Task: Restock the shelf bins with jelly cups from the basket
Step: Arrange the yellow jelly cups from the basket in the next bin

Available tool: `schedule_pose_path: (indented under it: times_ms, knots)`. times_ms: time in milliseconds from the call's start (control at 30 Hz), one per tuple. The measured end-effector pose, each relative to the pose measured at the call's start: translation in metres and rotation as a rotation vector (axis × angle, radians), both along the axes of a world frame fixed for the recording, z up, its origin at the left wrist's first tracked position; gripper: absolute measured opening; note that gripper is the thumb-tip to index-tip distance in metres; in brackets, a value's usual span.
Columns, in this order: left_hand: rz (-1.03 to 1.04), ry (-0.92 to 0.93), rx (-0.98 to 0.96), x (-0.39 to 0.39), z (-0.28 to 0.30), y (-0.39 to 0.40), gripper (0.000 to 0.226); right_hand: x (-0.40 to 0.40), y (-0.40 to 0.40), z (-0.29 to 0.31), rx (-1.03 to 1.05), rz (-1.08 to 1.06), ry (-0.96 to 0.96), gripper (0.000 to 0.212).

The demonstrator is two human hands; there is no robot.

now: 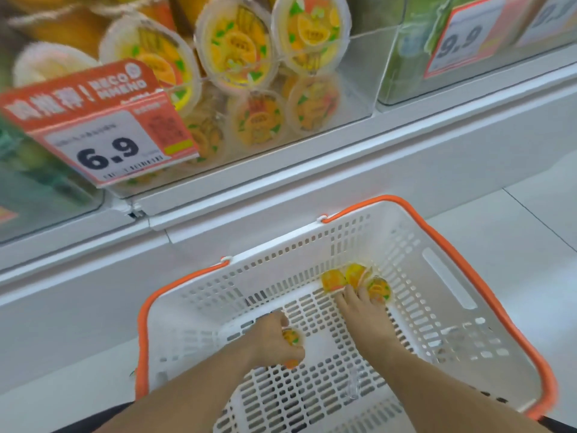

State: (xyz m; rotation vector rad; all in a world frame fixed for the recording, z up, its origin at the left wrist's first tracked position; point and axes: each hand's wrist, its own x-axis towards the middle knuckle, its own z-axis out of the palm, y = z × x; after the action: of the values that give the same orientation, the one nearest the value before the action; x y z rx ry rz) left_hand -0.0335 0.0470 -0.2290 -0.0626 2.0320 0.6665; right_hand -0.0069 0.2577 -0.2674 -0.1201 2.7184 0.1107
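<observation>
jelly cups: three left [356,278] at basket's [449,276] far right corner; one [292,337] near its middle
left hand [274,339]: grip clenched round that one cup
right hand [362,310]: fingers on the three, hold unclear
shelf bin [352,89]: many cups in already
progress: nearly done, basket almost bare

Bright, even overhead light, soft shadows; motion blur esp. top, wide-angle bend at edges.

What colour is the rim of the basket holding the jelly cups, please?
Orange, on a white slotted basket; the rim shows clearly in the head view.
</observation>
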Motion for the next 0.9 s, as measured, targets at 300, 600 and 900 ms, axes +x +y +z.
schedule_pose_path:
  times_ms: [300,600,900]
  knots:
    - [-0.424,-0.013,-0.222,-0.007,0.172,-0.034,0.057,0.001,-0.029,0.071,-0.278,0.087,-0.331,0.091]
    - [-0.65,0.171,-0.383,-0.003,0.288,-0.048,0.057,-0.014,-0.036,0.244,-0.881,0.458,0.534,0.048]
    - [-0.608,0.131,-0.192,-0.001,0.309,-0.044,0.053,-0.088,-0.052,0.365,-0.954,0.422,1.109,0.035]
